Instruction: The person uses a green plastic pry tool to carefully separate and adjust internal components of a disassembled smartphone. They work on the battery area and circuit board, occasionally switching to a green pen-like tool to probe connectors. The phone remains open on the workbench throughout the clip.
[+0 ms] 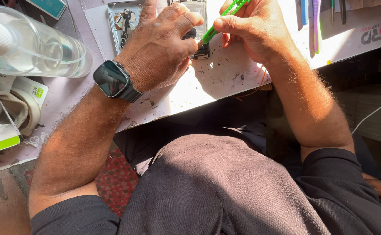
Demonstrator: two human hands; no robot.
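The person sits at a white work mat and bends over an opened phone that lies flat at the far edge of the view. The phone has its back off, and small metal parts show inside it.

The right hand is closed around a green tool. The thumb and first fingers pinch it like a pen. The tool is long and thin. It slants from far right down to near left, and its tip points at the phone, just under the left hand.

The left hand rests on top of the phone with its fingers curled down. It seems to hold the phone in place, but the fingers hide what they press on, so this is hard to tell. This hand wears a dark watch on the wrist.

The phone lies to the left of the tool's tip and very close to it. The left hand is the nearer hand to the phone.

A clear plastic bottle lies on its side at the far left. More thin tools lie on the mat at the far right.
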